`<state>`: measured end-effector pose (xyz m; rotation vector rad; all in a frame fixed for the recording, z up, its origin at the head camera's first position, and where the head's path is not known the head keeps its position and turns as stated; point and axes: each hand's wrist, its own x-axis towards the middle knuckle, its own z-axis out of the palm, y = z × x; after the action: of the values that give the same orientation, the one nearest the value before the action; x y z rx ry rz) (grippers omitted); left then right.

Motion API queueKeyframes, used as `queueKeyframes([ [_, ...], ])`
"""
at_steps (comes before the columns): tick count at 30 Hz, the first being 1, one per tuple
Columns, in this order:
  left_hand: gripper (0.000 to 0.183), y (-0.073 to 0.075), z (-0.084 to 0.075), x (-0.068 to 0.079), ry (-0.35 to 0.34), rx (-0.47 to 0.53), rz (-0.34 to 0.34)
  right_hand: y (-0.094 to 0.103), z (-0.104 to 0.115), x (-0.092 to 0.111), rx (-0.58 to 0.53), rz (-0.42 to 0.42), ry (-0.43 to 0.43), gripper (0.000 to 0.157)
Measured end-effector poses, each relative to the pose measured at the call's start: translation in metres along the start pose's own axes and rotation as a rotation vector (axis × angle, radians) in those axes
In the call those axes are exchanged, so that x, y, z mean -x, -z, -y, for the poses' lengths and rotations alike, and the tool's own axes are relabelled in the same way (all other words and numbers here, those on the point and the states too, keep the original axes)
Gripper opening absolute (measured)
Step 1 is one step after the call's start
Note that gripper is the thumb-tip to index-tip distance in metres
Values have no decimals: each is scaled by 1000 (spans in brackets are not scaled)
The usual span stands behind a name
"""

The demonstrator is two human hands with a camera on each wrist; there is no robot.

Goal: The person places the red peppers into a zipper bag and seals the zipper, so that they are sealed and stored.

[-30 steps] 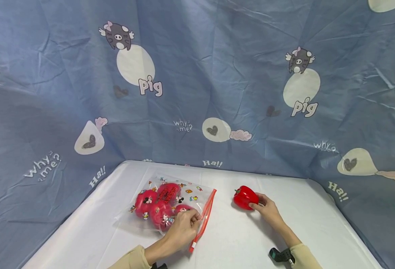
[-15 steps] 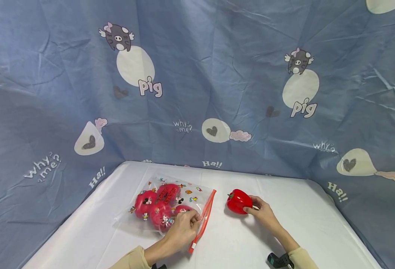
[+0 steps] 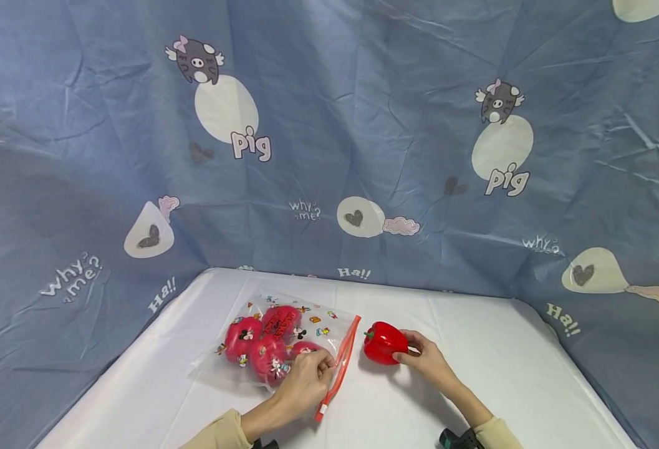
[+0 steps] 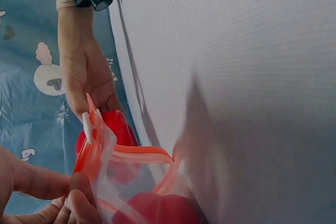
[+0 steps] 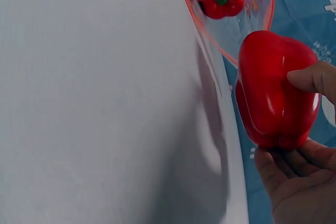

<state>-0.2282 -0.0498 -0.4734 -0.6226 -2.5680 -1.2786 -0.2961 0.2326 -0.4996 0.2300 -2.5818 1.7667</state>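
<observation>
My right hand (image 3: 427, 360) grips a glossy red bell pepper (image 3: 385, 343) between thumb and fingers, its green stem pointing left toward the bag. In the right wrist view the thumb lies across the side of the pepper (image 5: 275, 90). My left hand (image 3: 305, 381) pinches the near side of a clear zip bag (image 3: 329, 330) just behind its red-orange zip edge. Seen from the left wrist, the bag mouth (image 4: 139, 153) gapes toward the held pepper. Several more red peppers (image 3: 243, 340) lie inside the bag, partly behind its printed cartoon figures.
A white-covered table (image 3: 396, 411) carries the bag. Behind it hangs a blue curtain (image 3: 318, 156) with pig prints. The bag's zip slider (image 3: 323, 410) sits at the near end of the zip. A dark strapped device (image 3: 458, 438) is on the right wrist.
My right hand has carried the red bell pepper left and slightly nearer, up close to the bag's mouth. The left hand and the bag have stayed in place.
</observation>
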Motion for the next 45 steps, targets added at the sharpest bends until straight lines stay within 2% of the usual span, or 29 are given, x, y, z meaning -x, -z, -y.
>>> queueKeyframes([
  [5, 7, 0, 0, 0, 10, 6, 2, -6, 5, 3, -4, 41, 0, 54],
  [14, 7, -1, 0, -1, 16, 12, 5, -16, 7, 9, -3, 118, 49, 52],
  [25, 8, 0, 0, -1, 20, 7, 5, -29, 12, 11, 0, 164, 82, 53],
  [33, 7, 0, 0, 0, 16, 18, 14, -39, 13, 11, -5, 168, 83, 53],
  [45, 10, 0, 1, 0, 3, 20, 13, -55, 19, 13, 18, 111, 77, 52],
])
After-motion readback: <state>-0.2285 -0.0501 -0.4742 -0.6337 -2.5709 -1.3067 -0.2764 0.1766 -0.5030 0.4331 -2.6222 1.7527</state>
